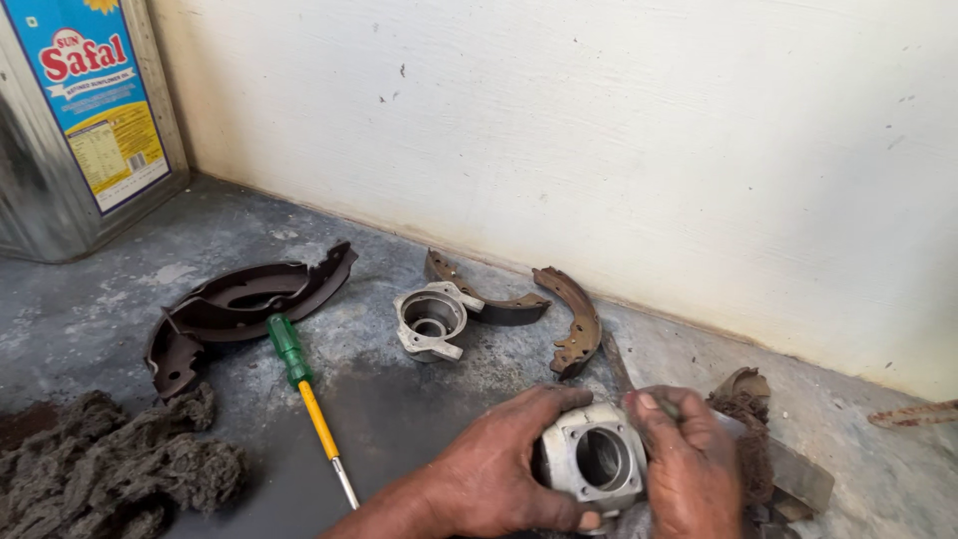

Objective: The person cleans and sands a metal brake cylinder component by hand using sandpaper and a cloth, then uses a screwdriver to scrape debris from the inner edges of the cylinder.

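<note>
Nearest, at about five o'clock in the view, the left hand (494, 474) cups a grey cast-metal housing (594, 461) from its left side, fingers wrapped under and thumb along its lower edge; the right hand (689, 469) closes on the housing's right side, fingers curled tight around what looks like a thin tool, its tip hidden. The housing is held just above the surface (419, 419), bore facing up; it reads as rigid, fairly heavy for its size and probably greasy, so the flat outer faces and corner lugs seem a surer hold than the smooth bore. At three o'clock of the hands lies a wad of dark rag (743, 409); at nine o'clock, a screwdriver with a green and yellow handle (304, 389) and a heap of cotton waste (110, 469). Farther, toward twelve o'clock, a second housing (429, 321) sits beside two worn brake shoes (574, 319); at ten o'clock a dark pair of shoes (235, 304); farthest, a metal tin (40, 170) by the wall.
</note>
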